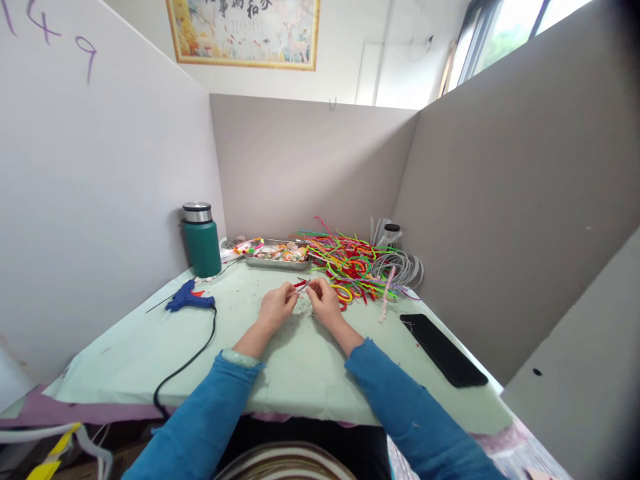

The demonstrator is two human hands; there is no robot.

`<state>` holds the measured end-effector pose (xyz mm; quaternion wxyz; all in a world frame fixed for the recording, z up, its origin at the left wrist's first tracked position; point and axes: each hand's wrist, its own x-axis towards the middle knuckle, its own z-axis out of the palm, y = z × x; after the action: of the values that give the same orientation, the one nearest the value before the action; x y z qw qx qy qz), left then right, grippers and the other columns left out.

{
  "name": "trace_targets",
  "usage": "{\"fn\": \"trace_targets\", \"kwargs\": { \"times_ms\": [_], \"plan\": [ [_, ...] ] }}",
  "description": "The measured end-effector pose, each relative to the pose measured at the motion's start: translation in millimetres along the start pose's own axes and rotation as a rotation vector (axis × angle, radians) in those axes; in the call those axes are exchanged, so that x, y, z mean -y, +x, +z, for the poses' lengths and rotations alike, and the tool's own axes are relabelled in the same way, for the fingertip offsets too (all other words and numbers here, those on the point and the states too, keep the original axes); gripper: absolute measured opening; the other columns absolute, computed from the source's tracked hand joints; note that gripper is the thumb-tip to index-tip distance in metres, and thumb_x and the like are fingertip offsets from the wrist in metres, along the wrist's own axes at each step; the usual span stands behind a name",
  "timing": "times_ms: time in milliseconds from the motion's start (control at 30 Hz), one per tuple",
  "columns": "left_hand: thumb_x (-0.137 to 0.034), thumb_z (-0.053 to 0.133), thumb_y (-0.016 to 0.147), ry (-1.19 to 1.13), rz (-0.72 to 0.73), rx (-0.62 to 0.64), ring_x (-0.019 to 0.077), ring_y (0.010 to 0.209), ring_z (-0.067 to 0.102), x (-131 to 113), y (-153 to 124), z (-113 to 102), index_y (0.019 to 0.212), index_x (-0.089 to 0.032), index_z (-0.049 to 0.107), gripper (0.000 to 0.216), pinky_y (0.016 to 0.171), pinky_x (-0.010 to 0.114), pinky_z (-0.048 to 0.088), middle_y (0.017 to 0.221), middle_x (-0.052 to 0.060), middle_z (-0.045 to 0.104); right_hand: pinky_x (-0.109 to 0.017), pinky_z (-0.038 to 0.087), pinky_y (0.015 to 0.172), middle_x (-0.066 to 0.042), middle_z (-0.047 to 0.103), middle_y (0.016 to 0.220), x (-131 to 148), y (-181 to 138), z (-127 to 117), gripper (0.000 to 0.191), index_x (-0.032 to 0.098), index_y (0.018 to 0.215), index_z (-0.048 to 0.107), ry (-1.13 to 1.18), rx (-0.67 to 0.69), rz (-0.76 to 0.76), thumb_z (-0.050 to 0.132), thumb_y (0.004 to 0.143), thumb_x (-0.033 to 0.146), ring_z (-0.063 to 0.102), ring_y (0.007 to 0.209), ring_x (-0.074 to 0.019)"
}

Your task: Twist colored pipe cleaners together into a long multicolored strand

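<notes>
My left hand [277,307] and my right hand [324,301] are close together over the middle of the table, fingertips pinched. Between them runs a thin, greyish pipe cleaner [303,287], small in view and partly covered by the fingers. Right by the fingertips shows a short red piece [299,283]; whether it is held or lies behind is unclear. Just beyond my right hand spreads a tangled heap of coloured pipe cleaners [350,257]. A metal tray [277,265] with small mixed pieces stands behind my hands.
A blue glue gun [190,298] lies at left, its black cord [193,360] hanging over the front edge. Behind it stands a green bottle [203,247]. A black phone [443,350] lies at right. Grey coiled pipe cleaners [403,269] sit near the right partition [500,173]. Tiny scraps dot the cloth.
</notes>
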<state>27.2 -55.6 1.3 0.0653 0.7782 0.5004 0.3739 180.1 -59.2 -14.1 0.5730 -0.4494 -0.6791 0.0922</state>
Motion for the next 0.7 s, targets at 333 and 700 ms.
{"fn": "trace_targets", "kwargs": {
  "times_ms": [333, 700],
  "plan": [
    [-0.026, 0.046, 0.080, 0.213, 0.109, 0.017, 0.0151, 0.071, 0.059, -2.7, -2.9, -1.0, 0.089, -0.021, 0.057, 0.015, 0.061, 0.023, 0.035, 0.075, 0.002, 0.065, -0.025, 0.039, 0.059, 0.001, 0.059, 0.064, -5.3, -0.4, 1.6, 0.025, 0.020, 0.088, 0.060, -0.063, 0.161, 0.035, 0.039, 0.075, 0.014, 0.053, 0.061, -0.0150],
    [-0.024, 0.041, 0.083, 0.323, 0.207, 0.045, 0.0185, 0.079, 0.058, -9.5, -3.7, -2.7, 0.091, -0.019, 0.052, 0.015, 0.067, 0.027, 0.038, 0.081, 0.007, 0.064, -0.021, 0.038, 0.050, 0.005, 0.052, 0.041, -0.5, -1.0, -4.9, 0.027, 0.020, 0.077, 0.063, 0.116, 0.374, 0.130, 0.038, 0.071, 0.011, 0.050, 0.044, -0.0122]
  ]
}}
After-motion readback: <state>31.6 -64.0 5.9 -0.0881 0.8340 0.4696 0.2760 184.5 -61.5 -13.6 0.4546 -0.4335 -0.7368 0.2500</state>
